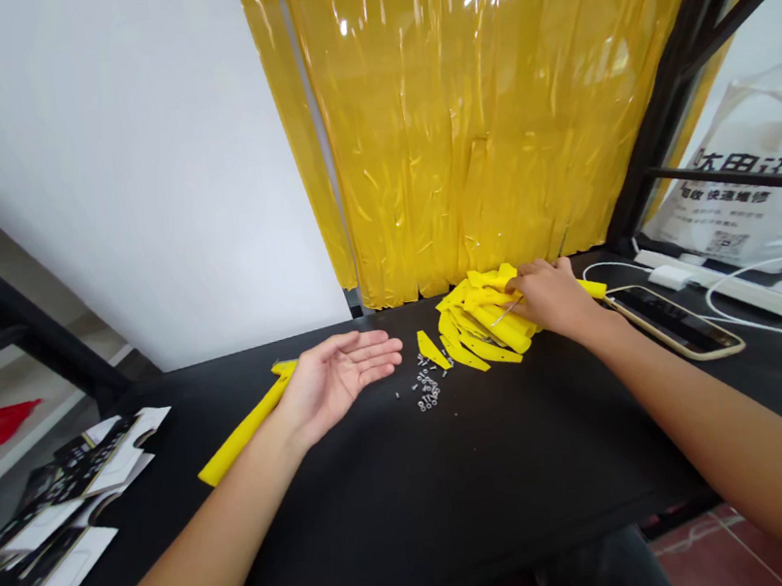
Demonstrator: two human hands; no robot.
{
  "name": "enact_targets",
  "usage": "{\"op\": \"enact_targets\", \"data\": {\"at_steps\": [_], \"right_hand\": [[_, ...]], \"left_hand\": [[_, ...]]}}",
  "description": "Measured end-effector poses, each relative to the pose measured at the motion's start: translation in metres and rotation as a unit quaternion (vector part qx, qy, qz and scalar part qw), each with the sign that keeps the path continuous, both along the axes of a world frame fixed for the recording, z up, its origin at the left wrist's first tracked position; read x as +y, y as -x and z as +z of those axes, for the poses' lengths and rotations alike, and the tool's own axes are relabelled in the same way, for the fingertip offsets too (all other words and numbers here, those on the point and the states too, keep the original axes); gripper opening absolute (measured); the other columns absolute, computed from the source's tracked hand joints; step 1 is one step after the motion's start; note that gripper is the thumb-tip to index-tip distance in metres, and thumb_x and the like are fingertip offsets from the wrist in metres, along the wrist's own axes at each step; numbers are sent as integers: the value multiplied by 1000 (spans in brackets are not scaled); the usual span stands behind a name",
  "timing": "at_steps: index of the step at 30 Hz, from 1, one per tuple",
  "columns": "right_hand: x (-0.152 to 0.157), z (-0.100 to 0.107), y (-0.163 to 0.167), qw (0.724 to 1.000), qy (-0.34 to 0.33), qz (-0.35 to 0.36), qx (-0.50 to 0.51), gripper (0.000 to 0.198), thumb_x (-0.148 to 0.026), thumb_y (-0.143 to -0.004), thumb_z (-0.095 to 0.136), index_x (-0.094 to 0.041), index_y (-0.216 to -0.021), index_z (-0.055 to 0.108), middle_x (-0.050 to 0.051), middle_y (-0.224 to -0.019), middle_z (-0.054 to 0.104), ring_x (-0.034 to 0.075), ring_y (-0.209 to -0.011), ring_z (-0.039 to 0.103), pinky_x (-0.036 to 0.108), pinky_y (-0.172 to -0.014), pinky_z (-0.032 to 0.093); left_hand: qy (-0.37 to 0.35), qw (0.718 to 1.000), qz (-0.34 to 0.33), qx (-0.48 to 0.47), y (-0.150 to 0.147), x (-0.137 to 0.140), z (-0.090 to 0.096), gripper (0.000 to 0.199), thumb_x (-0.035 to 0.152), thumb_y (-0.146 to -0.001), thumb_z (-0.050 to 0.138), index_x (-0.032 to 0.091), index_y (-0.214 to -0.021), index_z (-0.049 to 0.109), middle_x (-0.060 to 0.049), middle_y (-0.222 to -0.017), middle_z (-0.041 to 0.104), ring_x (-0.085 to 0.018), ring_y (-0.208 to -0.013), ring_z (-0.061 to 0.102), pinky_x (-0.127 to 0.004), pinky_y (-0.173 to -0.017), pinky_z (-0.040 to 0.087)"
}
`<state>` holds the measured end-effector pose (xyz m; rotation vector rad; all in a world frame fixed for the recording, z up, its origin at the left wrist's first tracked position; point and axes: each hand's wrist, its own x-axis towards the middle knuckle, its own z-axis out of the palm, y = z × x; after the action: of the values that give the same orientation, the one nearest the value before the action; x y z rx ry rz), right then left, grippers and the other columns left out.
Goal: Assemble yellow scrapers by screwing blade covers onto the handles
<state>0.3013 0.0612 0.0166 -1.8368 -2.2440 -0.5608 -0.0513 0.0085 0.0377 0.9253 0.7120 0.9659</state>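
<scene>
Against yellow parts [472, 320] heaped on the table [481, 500], the right hand's fingertips are hidden; its grip cannot be told. The left hand [337, 379] is opened flat, unfilled. The bag [726, 174] is obscured inside.

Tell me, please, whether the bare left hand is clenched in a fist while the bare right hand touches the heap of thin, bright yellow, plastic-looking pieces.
Not quite: the head view shows the left hand open, palm showing; the right hand does touch the yellow heap.
</scene>
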Motion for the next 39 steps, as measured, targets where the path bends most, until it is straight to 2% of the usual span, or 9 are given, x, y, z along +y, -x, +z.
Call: {"op": "enact_targets", "data": {"at_steps": [5, 9, 14, 18, 21, 23, 27, 32, 39], "right_hand": [[-4, 9, 7, 988, -20, 68, 134, 27, -40, -86, 62, -18, -92, 75, 10, -89, 69, 27, -90, 61, 38, -77, 35], [-14, 17, 23, 938, 11, 146, 313, 27, -44, -85, 63, -19, -88, 74, 8, -89, 70, 23, -79, 61, 36, -74, 42], [-29, 14, 48, 831, 134, 176, 511, 26, -47, -82, 69, -22, -84, 75, 5, -87, 72, 21, -79, 61, 35, -72, 45], [-39, 6, 67, 698, 248, 191, 644, 21, -42, -77, 76, -22, -83, 77, 4, -88, 71, 18, -78, 60, 32, -70, 47], [-44, 0, 76, 614, 315, 198, 696, 21, -39, -76, 78, -19, -81, 76, 3, -77, 66, 13, -66, 53, 28, -62, 42], [-45, -2, 80, 582, 342, 202, 710, 23, -39, -77, 77, -16, -78, 73, 1, -70, 60, 10, -60, 47, 26, -57, 37], [-45, -4, 82, 561, 356, 213, 716, 25, -39, -79, 76, -15, -75, 70, -3, -61, 46, 8, -55, 33, 24, -51, 27], [-50, -6, 88, 533, 387, 247, 711, 26, -39, -85, 71, -17, -75, 62, -7, -59, 31, 8, -53, 21, 25, -49, 15], [-61, -7, 99, 466, 440, 249, 726, 38, -45, -90, 64, -20, -69, 44, -8, -59, 25, 8, -49, 13, 25, -45, 9]], "left_hand": [[-69, 997, 17, 19, -1, -1, -5, 16, 19, -86, 67, 9, -96, 76, -15, -97, 77, -18, -82, 71, -30, -80, 56], [-107, 992, 28, 53, -2, -1, -8, 14, 22, -81, 77, 11, -91, 75, -10, -87, 75, -14, -74, 66, -26, -73, 53], [-149, 982, 50, 107, -5, -5, -6, 15, 27, -82, 77, 12, -82, 72, -4, -75, 69, -10, -59, 57, -23, -60, 46], [-170, 978, 52, 106, -10, -9, -5, 17, 29, -85, 73, 12, -83, 70, -5, -75, 69, -11, -60, 57, -25, -59, 45], [-175, 978, 55, 103, -12, -9, -5, 18, 30, -86, 71, 12, -87, 71, -8, -79, 71, -13, -63, 58, -27, -62, 46], [-178, 977, 53, 103, -12, -9, -6, 19, 29, -86, 71, 11, -91, 73, -10, -84, 73, -14, -66, 59, -29, -66, 48], [-184, 975, 53, 113, -12, -10, -6, 19, 29, -87, 70, 12, -95, 75, -12, -91, 75, -15, -71, 61, -30, -71, 49], [-211, 961, 70, 165, -13, -11, -7, 23, 32, -86, 72, 15, -71, 68, -4, -70, 67, -11, -61, 55, -26, -61, 43], [-201, 966, 72, 148, -23, -16, -19, 18, 25, -79, 79, 15, -91, 72, -7, -88, 73, -15, -74, 62, -30, -74, 49]]}}
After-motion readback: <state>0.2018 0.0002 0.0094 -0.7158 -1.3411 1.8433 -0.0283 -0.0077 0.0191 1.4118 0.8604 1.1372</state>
